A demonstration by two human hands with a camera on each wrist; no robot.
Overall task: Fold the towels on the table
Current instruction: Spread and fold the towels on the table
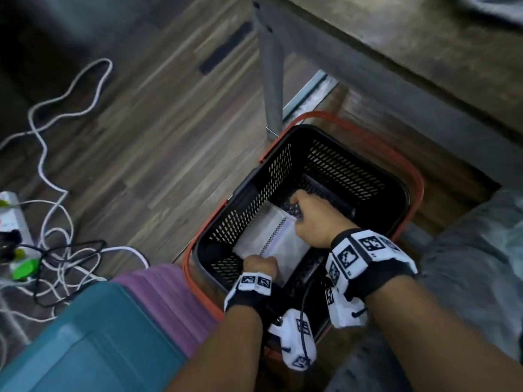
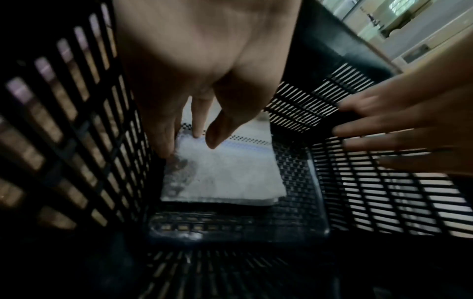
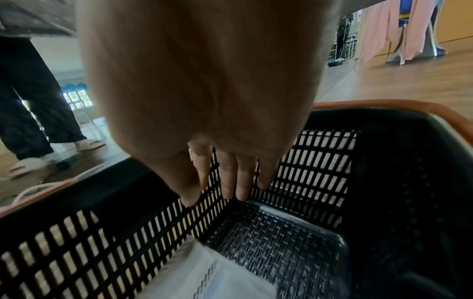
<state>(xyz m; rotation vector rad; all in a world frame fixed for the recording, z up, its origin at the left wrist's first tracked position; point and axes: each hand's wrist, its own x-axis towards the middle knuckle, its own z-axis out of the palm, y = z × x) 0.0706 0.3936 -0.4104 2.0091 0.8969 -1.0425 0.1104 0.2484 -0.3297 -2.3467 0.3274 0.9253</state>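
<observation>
A folded white towel (image 1: 271,239) (image 2: 230,174) (image 3: 204,279) with a checked stripe lies flat on the floor of a black slotted basket (image 1: 353,171) (image 2: 64,121) (image 3: 307,161) with orange handles. My left hand (image 1: 260,264) (image 2: 190,145) reaches down to the towel's near corner. Its straight fingers touch the edge there, with the thumb just over the top. My right hand (image 1: 308,213) (image 3: 230,194) (image 2: 384,131) hovers over the towel's far end with fingers extended and spread, holding nothing.
The basket stands on a wood floor beside a grey table leg (image 1: 271,80) under the table top (image 1: 424,52). White cables (image 1: 56,137) and a power strip (image 1: 14,222) lie left. A teal box (image 1: 85,349), a purple item (image 1: 169,301) and grey cloth (image 1: 467,264) are near.
</observation>
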